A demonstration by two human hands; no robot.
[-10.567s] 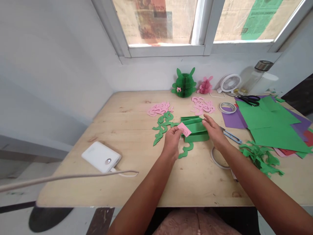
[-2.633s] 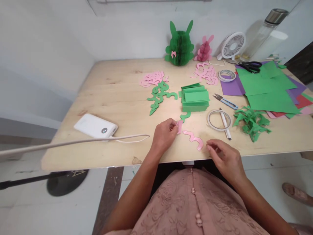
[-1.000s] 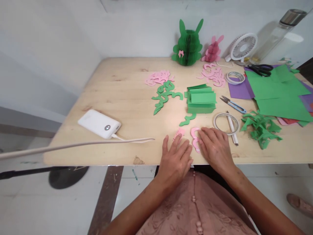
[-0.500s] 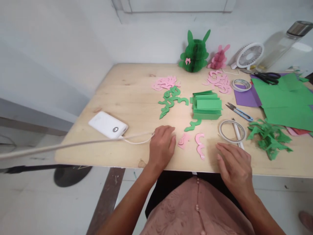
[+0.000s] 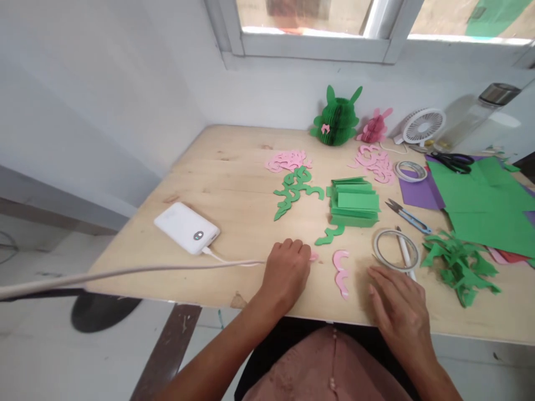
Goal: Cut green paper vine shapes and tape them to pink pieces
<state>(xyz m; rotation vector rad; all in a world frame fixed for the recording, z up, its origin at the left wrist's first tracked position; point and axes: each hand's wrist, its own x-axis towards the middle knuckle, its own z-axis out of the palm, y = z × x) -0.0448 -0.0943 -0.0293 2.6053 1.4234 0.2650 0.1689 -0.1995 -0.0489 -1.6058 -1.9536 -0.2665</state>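
Note:
My left hand [image 5: 288,273] is curled down on the table over a small pink paper cutout [image 5: 314,256], which is mostly covered; only a bit of pink peeks out beside the fingers. Its thumb is hidden. Just right of it lies a wavy pink paper strip [image 5: 341,274]. My right hand [image 5: 401,298] rests near the table's front edge, fingers stretched out and holding nothing, close to a tape roll [image 5: 377,253] and a white pen [image 5: 404,250]. Beyond the hands are a wavy green strip [image 5: 330,236] and a folded green paper block [image 5: 357,201].
A white power bank [image 5: 184,225] with a cable [image 5: 137,272] lies left. Green [image 5: 292,192] and pink cutouts [image 5: 288,160] lie further back. Paper rabbits [image 5: 338,122], a fan [image 5: 424,127] and a bottle [image 5: 468,120] stand behind. Snips [image 5: 407,216], scissors [image 5: 451,161] and green scraps [image 5: 460,264] are right.
My left hand has moved right onto the small pink cutout, its fingers curling over it. My right hand stays nearly in place. The view has tilted up, showing more of the window.

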